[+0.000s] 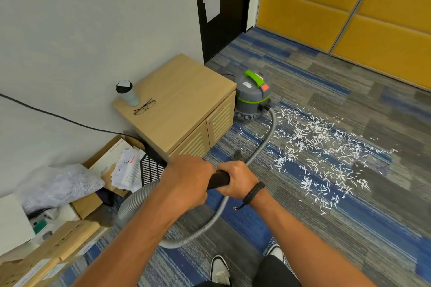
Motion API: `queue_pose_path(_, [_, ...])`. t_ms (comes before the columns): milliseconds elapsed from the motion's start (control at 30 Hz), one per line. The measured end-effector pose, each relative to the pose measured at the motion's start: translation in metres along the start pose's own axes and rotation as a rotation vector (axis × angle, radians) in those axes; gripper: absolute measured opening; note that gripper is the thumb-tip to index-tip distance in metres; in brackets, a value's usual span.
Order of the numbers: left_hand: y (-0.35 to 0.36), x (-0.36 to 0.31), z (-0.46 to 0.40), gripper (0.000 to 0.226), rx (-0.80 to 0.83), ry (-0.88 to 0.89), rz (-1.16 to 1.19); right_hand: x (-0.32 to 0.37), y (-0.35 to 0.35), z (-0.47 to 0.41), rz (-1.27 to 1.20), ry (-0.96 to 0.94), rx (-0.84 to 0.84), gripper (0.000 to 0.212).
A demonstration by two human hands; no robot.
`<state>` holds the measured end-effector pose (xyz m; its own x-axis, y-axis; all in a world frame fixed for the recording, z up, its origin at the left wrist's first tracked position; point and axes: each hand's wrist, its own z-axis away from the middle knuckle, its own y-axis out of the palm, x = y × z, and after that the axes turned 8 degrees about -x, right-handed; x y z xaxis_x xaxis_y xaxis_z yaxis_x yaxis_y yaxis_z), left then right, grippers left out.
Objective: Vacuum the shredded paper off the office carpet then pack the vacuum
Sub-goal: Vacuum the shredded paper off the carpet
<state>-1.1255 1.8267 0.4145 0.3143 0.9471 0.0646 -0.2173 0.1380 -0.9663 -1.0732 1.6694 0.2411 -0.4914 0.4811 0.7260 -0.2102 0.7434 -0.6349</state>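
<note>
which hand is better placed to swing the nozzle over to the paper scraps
Right, probably. Both hands grip the black wand handle, but the right hand sits on the side of the shredded paper, which lies ahead to the right. The left hand is on the cabinet side.

Office: striped carpet tiles (pixel 291 228), yellow partition panels (pixel 349 7), wood-laminate cabinet (pixel 186 105), document boxes (pixel 112 161).

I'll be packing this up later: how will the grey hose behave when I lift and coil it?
The grey hose looks ribbed and already lies in loose curves, so probably floppy and springy. One end joins the vacuum canister, so pulling may drag that along.
</note>
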Motion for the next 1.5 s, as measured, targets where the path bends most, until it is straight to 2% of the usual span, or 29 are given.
queue_pose_path(200, [-0.008, -0.007, -0.020, 0.035, 0.019, -0.020, 0.039, -0.021, -0.015, -0.010, 0.012, -0.001, 0.024, 0.017])
queue_pose_path(367, [-0.020, -0.015, -0.040, 0.037, -0.006, -0.040, 0.027, -0.030, -0.037, -0.022, 0.004, -0.055, -0.029, 0.022])
queue_pose_path(567, [-0.029, -0.038, -0.084, 0.036, 0.031, -0.081, 0.043, -0.073, -0.064, -0.042, -0.008, -0.026, 0.056, 0.019])
queue_pose_path(1000, [-0.042, -0.061, -0.163, 0.040, 0.006, -0.179, 0.040, -0.129, -0.111, -0.094, 0.004, -0.068, 0.071, 0.014])
queue_pose_path(1167, [-0.040, -0.073, -0.194, 0.041, -0.010, -0.169, 0.030, -0.158, -0.118, -0.106, 0.010, -0.020, 0.130, 0.015])
queue_pose_path(1500, [-0.057, -0.083, -0.199, 0.049, -0.008, -0.117, 0.027, -0.162, -0.135, -0.099, -0.006, -0.052, 0.100, 0.017])
